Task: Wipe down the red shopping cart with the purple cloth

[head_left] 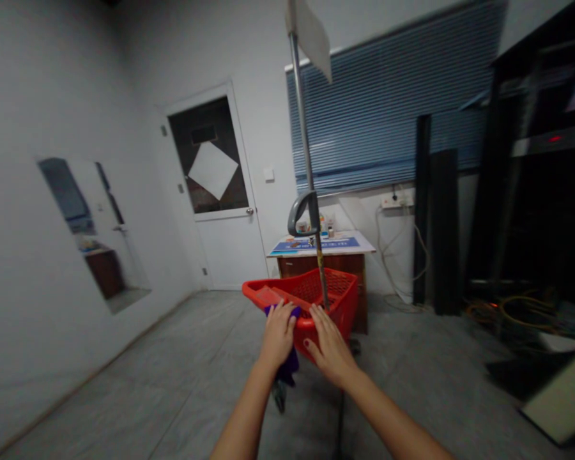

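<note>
And the left hand (278, 331) clamps the purple cloth (290, 372) over the red basket's (347, 313) near rim! Right hand (329, 344) lies open beside it, fingers outstretched on that rim; the basket stands before the worktop (364, 243), metal pole (303, 115) towering above.

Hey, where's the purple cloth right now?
In the head view, the purple cloth is below the middle of the picture, under the left hand at the near rim of the red basket, left of the right hand.
</note>
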`<state>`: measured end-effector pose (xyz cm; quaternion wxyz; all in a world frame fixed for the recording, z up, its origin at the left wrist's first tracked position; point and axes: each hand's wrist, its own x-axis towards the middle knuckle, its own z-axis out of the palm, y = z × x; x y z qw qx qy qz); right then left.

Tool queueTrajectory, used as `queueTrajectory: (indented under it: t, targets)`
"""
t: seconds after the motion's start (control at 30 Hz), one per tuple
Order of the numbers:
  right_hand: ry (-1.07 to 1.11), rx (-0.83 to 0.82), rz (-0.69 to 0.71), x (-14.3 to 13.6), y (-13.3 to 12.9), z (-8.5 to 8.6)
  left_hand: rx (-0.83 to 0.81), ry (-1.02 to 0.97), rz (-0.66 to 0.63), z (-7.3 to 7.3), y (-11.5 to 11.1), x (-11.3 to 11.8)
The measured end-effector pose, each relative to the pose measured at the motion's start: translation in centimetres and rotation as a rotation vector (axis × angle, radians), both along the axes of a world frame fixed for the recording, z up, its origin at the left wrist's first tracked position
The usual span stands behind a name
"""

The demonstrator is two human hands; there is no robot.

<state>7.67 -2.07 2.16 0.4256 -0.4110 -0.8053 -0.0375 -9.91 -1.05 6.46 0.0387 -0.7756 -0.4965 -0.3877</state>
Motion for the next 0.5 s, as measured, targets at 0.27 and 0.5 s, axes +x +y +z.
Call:
queueTrajectory:
  t: [0.27, 0.5]
  targets:
    - [0.061, 0.015, -0.035, -0.4, 0.1, -1.2, -0.009, 0.029, -0.053, 0.4, -1.9, 1.6]
    - [0.004, -0.049, -0.008, 0.7, 0.1, -1.3, -0.028, -0.042, 0.028, 0.4, -0.2, 0.3]
